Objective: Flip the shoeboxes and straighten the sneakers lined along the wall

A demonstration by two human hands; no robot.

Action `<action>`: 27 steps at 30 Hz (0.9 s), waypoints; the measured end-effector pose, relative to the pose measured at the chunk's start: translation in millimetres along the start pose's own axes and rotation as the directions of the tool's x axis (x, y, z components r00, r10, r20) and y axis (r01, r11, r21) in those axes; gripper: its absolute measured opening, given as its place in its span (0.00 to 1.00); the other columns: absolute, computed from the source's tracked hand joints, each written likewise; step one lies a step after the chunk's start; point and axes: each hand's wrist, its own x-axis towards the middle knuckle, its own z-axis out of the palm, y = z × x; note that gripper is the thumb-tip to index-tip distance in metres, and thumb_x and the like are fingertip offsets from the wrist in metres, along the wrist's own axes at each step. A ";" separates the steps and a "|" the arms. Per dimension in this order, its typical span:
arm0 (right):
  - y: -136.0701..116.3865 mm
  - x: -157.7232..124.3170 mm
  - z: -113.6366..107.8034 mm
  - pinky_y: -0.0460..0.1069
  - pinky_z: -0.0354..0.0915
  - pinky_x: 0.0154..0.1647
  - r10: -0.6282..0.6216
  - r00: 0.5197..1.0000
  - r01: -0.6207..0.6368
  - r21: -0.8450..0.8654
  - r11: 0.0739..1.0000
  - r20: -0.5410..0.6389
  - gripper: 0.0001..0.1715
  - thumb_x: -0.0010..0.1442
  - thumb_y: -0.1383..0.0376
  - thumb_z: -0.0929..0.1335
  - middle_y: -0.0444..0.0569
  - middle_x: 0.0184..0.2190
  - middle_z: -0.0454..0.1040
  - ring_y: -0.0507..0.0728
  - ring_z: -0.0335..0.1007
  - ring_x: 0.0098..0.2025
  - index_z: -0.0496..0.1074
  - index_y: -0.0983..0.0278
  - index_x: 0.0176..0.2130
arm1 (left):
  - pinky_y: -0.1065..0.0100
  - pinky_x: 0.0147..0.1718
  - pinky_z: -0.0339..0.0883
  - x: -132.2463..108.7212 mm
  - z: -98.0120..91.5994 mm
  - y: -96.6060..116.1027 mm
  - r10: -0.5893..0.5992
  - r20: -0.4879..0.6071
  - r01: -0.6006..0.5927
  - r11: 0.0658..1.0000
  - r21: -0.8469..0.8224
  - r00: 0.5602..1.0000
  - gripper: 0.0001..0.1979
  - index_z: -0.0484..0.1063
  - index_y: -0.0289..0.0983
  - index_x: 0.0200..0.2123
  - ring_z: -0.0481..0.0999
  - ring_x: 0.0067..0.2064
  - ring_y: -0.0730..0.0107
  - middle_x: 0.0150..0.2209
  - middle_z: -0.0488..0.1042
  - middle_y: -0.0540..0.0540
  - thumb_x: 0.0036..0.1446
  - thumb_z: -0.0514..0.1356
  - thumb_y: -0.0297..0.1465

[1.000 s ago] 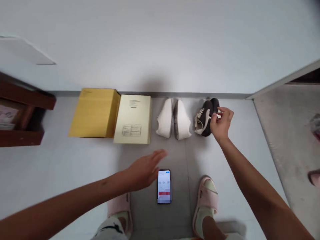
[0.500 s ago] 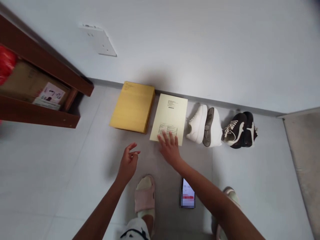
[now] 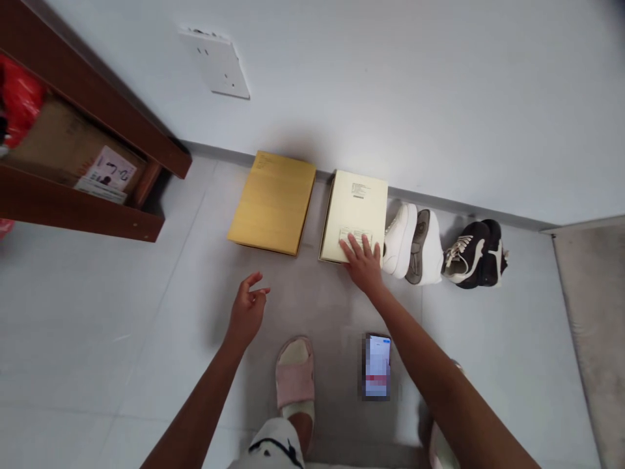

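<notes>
A cream shoebox-like box (image 3: 359,208) with printed labels lies on the floor by the wall. My right hand (image 3: 364,264) rests on its near end, fingers spread over the lower label. To its left, across a gap, sits a yellow box (image 3: 272,202). My left hand (image 3: 248,306) hovers in front of the yellow box, thumb and index finger apart, holding nothing. White shoes (image 3: 403,241) stand close against the right side of the cream box, which hides part of the left one.
Black-and-white sneakers (image 3: 469,254) stand farther right along the wall. A phone (image 3: 378,365) lies on the floor near my right forearm. My pink slipper (image 3: 295,381) is below. At left, a brown wooden frame (image 3: 88,215) surrounds a cardboard box (image 3: 63,143). A socket plate (image 3: 217,65) is on the wall.
The cream box has slid right and toward the wall under my right hand, widening the gap from the yellow box and closing in on the white shoes. The view has shifted slightly.
</notes>
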 end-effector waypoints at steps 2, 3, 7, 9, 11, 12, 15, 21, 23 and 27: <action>-12.6 -2.3 -5.9 0.77 0.40 0.74 0.045 0.998 -0.042 0.079 0.996 -0.038 0.38 0.68 0.60 0.67 0.54 0.77 0.53 0.73 0.38 0.80 0.59 0.55 0.74 | 0.60 0.42 0.76 7.8 -5.1 -2.6 -0.008 -0.022 0.008 1.000 -0.017 1.000 0.22 0.68 0.41 0.55 0.82 0.51 0.57 0.63 0.71 0.36 0.57 0.59 0.37; -24.0 -4.9 -8.0 0.75 0.43 0.74 0.074 0.994 -0.063 0.148 0.987 -0.075 0.39 0.68 0.57 0.67 0.57 0.77 0.53 0.72 0.38 0.80 0.59 0.57 0.74 | 0.58 0.45 0.76 14.3 -8.9 -2.9 -0.006 -0.051 0.004 1.000 -0.029 0.999 0.22 0.68 0.41 0.54 0.82 0.51 0.57 0.62 0.72 0.36 0.57 0.59 0.37; -88.1 -12.3 -7.7 0.66 0.54 0.74 0.168 0.971 -0.045 0.558 0.828 -0.172 0.39 0.70 0.47 0.64 0.62 0.74 0.59 0.66 0.51 0.77 0.62 0.62 0.71 | 0.53 0.56 0.72 54.4 -28.1 2.4 0.086 -0.243 -0.100 0.994 -0.044 0.966 0.20 0.70 0.41 0.52 0.79 0.55 0.56 0.59 0.74 0.38 0.56 0.61 0.36; -117.8 -7.0 -3.4 0.64 0.59 0.72 0.240 0.965 -0.084 0.739 0.668 -0.107 0.39 0.70 0.44 0.62 0.63 0.70 0.65 0.65 0.60 0.73 0.64 0.63 0.69 | 0.52 0.60 0.70 80.1 -36.7 7.6 0.160 -0.326 -0.178 0.984 -0.024 0.932 0.19 0.71 0.41 0.51 0.77 0.57 0.56 0.57 0.75 0.39 0.56 0.60 0.36; -138.2 6.7 0.5 0.63 0.61 0.71 0.322 0.946 -0.188 0.851 0.491 0.024 0.43 0.68 0.40 0.62 0.63 0.68 0.67 0.65 0.64 0.71 0.65 0.64 0.68 | 0.52 0.61 0.69 108.0 -42.7 13.1 0.193 -0.365 -0.213 0.977 -0.014 0.911 0.18 0.71 0.41 0.51 0.76 0.59 0.57 0.56 0.75 0.39 0.57 0.60 0.37; -144.7 16.4 1.5 0.63 0.61 0.71 0.356 0.929 -0.253 0.879 0.405 0.103 0.45 0.67 0.38 0.63 0.63 0.69 0.67 0.66 0.64 0.71 0.65 0.65 0.69 | 0.52 0.62 0.68 122.2 -44.7 15.6 0.189 -0.363 -0.209 0.978 -0.015 0.912 0.18 0.72 0.41 0.51 0.75 0.60 0.56 0.56 0.75 0.40 0.57 0.60 0.37; -152.8 51.8 0.5 0.63 0.58 0.73 0.418 0.859 -0.409 0.886 0.218 0.294 0.52 0.62 0.36 0.67 0.61 0.72 0.63 0.67 0.59 0.74 0.62 0.64 0.71 | 0.49 0.64 0.67 163.0 -46.9 21.2 0.139 -0.285 -0.159 0.986 -0.048 0.949 0.20 0.73 0.43 0.53 0.73 0.63 0.53 0.58 0.75 0.40 0.57 0.62 0.39; -150.6 112.7 2.0 0.62 0.50 0.77 0.461 0.784 -0.522 0.843 0.129 0.415 0.60 0.58 0.37 0.71 0.59 0.76 0.55 0.66 0.50 0.77 0.52 0.62 0.75 | 0.45 0.67 0.61 205.6 -44.6 30.4 0.047 -0.082 -0.054 0.994 -0.091 0.996 0.34 0.72 0.43 0.62 0.71 0.66 0.45 0.62 0.74 0.37 0.53 0.68 0.46; -150.6 121.3 7.2 0.62 0.51 0.76 0.460 0.765 -0.565 0.813 0.141 0.451 0.63 0.58 0.36 0.70 0.62 0.76 0.53 0.67 0.50 0.77 0.49 0.64 0.76 | 0.45 0.68 0.59 207.5 -45.4 34.3 0.019 -0.027 -0.021 0.998 -0.066 0.999 0.38 0.71 0.43 0.64 0.70 0.67 0.44 0.63 0.73 0.36 0.52 0.70 0.48; -153.3 125.1 15.4 0.63 0.54 0.75 0.493 0.740 -0.592 0.791 0.155 0.457 0.64 0.59 0.37 0.71 0.68 0.74 0.55 0.68 0.52 0.77 0.48 0.70 0.75 | 0.42 0.67 0.59 209.8 -48.0 39.3 -0.047 0.021 0.048 0.998 -0.046 0.999 0.43 0.70 0.44 0.67 0.68 0.68 0.41 0.67 0.69 0.32 0.50 0.71 0.51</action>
